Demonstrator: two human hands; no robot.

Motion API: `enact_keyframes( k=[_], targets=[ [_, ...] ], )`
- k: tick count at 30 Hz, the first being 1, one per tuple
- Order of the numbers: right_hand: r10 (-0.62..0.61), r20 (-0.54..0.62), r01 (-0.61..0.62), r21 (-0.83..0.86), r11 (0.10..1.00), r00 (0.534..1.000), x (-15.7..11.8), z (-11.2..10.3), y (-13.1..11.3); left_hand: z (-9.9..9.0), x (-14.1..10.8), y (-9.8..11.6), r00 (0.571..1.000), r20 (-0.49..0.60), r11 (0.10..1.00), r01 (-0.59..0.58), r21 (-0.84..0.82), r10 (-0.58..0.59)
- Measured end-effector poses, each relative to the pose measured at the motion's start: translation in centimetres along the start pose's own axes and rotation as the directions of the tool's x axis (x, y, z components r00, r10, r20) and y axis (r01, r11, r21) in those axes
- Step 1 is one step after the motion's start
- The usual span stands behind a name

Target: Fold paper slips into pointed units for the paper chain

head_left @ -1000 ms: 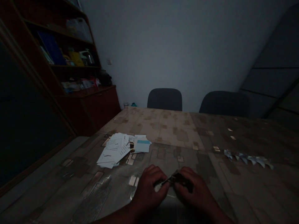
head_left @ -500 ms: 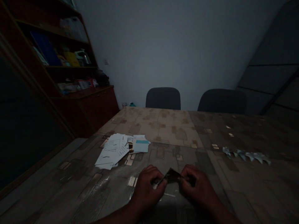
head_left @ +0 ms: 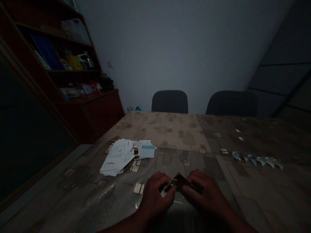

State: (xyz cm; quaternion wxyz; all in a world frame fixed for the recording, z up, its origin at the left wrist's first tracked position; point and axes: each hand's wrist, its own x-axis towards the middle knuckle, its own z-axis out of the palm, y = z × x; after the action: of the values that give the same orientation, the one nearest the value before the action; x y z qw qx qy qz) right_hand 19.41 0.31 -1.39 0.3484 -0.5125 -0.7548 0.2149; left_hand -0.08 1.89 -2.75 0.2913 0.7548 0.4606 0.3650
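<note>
Between my two hands is a small dark folded piece of paper, bent to a peak in its middle and held just above the table. My left hand pinches its left side, where a pale edge shows by the thumb. On the other side my right hand grips the paper, its thumb lying along the near face. Dim light hides the print and the finer folds. Left of the hands lies a loose pile of white printed paper pieces, with a pale card with a blue band on its right side.
A row of small folded paper shapes lies at the right on the patterned tablecloth. Two dark chairs stand beyond the far edge. A wooden shelf unit holding various items stands at the left.
My right hand has shifted slightly left, and its thumb has slid inward along the folded paper. The two sides of the paper are now closer together. The pile stays put.
</note>
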Motion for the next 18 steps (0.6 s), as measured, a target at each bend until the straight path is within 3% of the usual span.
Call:
enact_keyframes(
  k=[7, 18],
  targets=[
    [-0.109, -0.004, 0.109, -0.059, 0.992, 0.994, -0.2, 0.6, -0.3, 0.3, -0.1, 0.0, 0.997, 0.008, 0.996, -0.079, 0.028, 0.079],
    [-0.068, 0.065, 0.071, -0.044, 0.997, 0.996, -0.4, 0.1, 0.7, -0.3, 0.1, -0.7, 0.997, 0.043, 0.998, -0.061, 0.008, 0.06]
  ],
)
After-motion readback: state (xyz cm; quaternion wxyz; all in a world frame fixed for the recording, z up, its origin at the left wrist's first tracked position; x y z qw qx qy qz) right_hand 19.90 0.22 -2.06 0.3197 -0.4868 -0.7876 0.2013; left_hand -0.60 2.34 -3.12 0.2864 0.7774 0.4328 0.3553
